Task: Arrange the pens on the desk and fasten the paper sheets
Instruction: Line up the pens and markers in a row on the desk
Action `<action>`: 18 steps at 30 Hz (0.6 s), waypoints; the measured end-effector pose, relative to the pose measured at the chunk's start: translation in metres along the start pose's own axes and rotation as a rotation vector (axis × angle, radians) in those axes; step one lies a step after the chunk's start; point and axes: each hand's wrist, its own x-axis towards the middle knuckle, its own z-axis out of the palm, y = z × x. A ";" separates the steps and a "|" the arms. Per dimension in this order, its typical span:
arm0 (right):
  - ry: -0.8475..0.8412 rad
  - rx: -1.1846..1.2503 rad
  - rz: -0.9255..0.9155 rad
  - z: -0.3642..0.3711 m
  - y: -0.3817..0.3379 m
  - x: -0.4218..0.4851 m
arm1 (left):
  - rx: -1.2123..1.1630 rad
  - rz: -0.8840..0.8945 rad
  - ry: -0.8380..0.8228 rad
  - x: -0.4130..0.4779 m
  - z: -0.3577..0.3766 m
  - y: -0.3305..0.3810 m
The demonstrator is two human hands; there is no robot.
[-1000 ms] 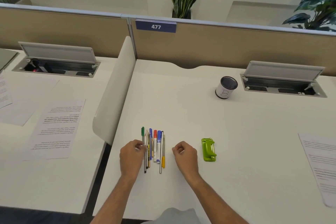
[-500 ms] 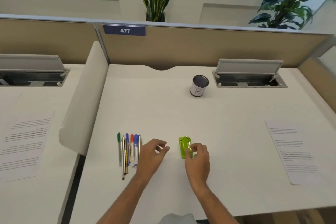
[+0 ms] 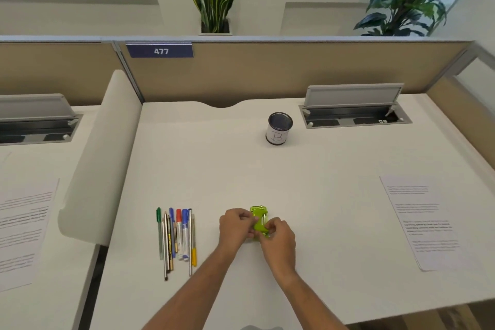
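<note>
Fingers of the left hand and right hand pinch the green stapler; pens lie lined up just left, seemingly done; paper sheets farther right look unfastened yet

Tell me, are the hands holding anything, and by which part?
Yes, the green stapler: the left hand pinches its left side, and the right hand pinches its near right end.
</note>
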 end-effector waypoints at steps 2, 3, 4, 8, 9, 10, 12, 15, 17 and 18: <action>0.009 0.069 0.000 0.000 0.001 0.002 | -0.023 -0.008 0.003 0.000 0.002 0.000; 0.018 0.104 -0.002 -0.001 0.001 0.002 | -0.029 -0.007 -0.002 0.001 0.003 0.001; 0.030 0.141 -0.005 -0.003 0.002 0.002 | -0.036 -0.004 -0.010 0.002 0.004 0.002; 0.066 0.238 -0.008 -0.028 0.007 0.006 | -0.064 0.014 -0.042 0.001 0.021 0.014; 0.074 0.253 -0.004 -0.039 0.010 0.008 | -0.074 0.017 -0.052 -0.001 0.029 0.017; 0.082 0.265 -0.001 -0.049 0.015 0.011 | -0.085 0.019 -0.062 -0.003 0.039 0.020; 0.099 0.268 -0.001 -0.071 0.024 0.018 | -0.091 0.028 -0.080 -0.007 0.061 0.026; 0.104 0.262 -0.002 -0.100 0.039 0.034 | -0.091 0.049 -0.089 -0.009 0.096 0.036; 0.089 0.251 -0.001 -0.118 0.053 0.046 | -0.087 0.056 -0.081 -0.008 0.121 0.041; 0.077 0.243 -0.002 -0.128 0.061 0.052 | -0.085 0.051 -0.077 -0.009 0.133 0.043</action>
